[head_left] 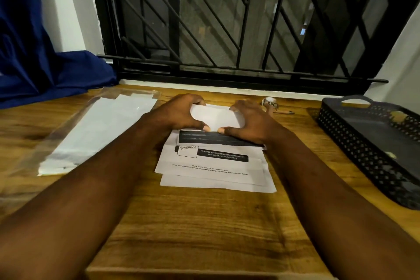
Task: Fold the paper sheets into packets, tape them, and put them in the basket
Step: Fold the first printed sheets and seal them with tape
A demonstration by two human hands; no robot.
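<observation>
A printed paper sheet (213, 161) lies in the middle of the wooden table, on top of another white sheet. Its far part is folded toward me as a white flap (216, 118). My left hand (179, 112) grips the flap's left end, thumb on its near edge. My right hand (250, 120) grips the right end the same way. A roll of tape (270, 102) stands just beyond my right hand. The dark perforated basket (368, 143) sits at the right edge of the table.
A stack of white sheets in a clear plastic sleeve (97, 129) lies to the left. A pen (283, 112) rests near the tape. Blue cloth (34, 63) hangs at far left. A barred window (238, 29) runs behind the table.
</observation>
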